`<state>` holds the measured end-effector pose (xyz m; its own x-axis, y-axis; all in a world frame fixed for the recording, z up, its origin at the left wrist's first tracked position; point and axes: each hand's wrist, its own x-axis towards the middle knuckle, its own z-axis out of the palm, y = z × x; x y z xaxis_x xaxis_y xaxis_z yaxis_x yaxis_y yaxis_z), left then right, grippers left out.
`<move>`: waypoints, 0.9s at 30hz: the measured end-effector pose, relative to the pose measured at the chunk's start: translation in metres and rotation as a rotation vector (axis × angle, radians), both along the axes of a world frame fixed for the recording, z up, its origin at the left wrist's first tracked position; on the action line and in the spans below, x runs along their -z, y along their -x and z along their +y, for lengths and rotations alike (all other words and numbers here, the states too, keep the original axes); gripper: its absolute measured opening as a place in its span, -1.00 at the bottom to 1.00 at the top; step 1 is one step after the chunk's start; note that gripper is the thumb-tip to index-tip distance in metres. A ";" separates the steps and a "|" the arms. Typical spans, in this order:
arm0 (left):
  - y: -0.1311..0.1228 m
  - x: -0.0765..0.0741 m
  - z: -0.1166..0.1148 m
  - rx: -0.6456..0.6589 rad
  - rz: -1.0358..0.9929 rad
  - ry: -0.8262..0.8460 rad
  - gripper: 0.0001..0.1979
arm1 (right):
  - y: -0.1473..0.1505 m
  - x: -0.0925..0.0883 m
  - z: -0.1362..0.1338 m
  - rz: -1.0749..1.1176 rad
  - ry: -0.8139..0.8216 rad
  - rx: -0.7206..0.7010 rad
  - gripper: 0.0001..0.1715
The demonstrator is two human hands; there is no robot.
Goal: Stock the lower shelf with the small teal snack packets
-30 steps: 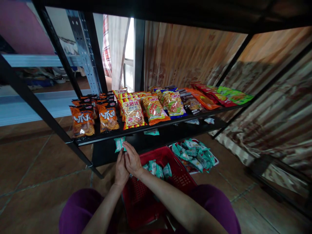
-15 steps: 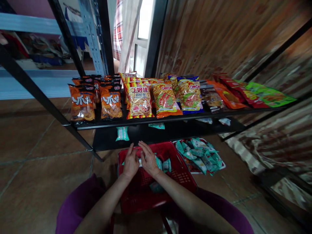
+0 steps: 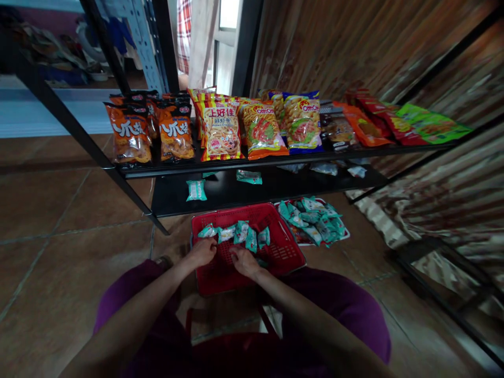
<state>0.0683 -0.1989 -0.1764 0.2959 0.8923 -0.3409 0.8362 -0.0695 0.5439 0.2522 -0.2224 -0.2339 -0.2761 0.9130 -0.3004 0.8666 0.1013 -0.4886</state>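
My left hand (image 3: 205, 252) is over the left side of a red plastic basket (image 3: 205, 283), its fingers loosely bent and nothing visible in them. Just beyond it lies a small teal snack packet (image 3: 208, 231). My right hand (image 3: 244, 261) hovers over the middle of the basket, fingers bent, with no item seen in it. Several teal and white packets form a row across the basket, among them an upright-looking packet (image 3: 241, 231) and one at the right end (image 3: 263, 238). Another packet is partly hidden behind my right hand.
A black shelf rack (image 3: 275, 155) stands ahead, with orange snack bags (image 3: 176, 134), prawn cracker bags (image 3: 221, 128) and other bags on top. Its lower board (image 3: 173, 202) bears a teal packet (image 3: 196, 190). A tray of teal packets (image 3: 315, 220) sits right of the basket.
Both hands have drawn back toward me and apart, their stretched fingers now bent. The row of packets in the basket has come into view. The camera view has shifted downward.
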 end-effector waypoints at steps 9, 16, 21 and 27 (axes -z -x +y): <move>-0.010 0.015 -0.007 0.224 0.091 0.115 -0.62 | -0.017 0.035 -0.003 -0.112 0.269 -0.056 -0.67; -0.015 0.011 -0.001 0.284 0.114 0.167 -0.59 | -0.010 0.064 0.023 -0.023 0.261 -0.082 -0.66; -0.010 0.005 0.006 0.281 0.079 0.182 -0.55 | 0.012 0.087 0.071 0.083 0.125 -0.028 -0.40; 0.005 0.018 0.009 0.290 0.052 0.188 -0.64 | 0.051 0.110 0.127 0.087 0.074 -0.041 -0.27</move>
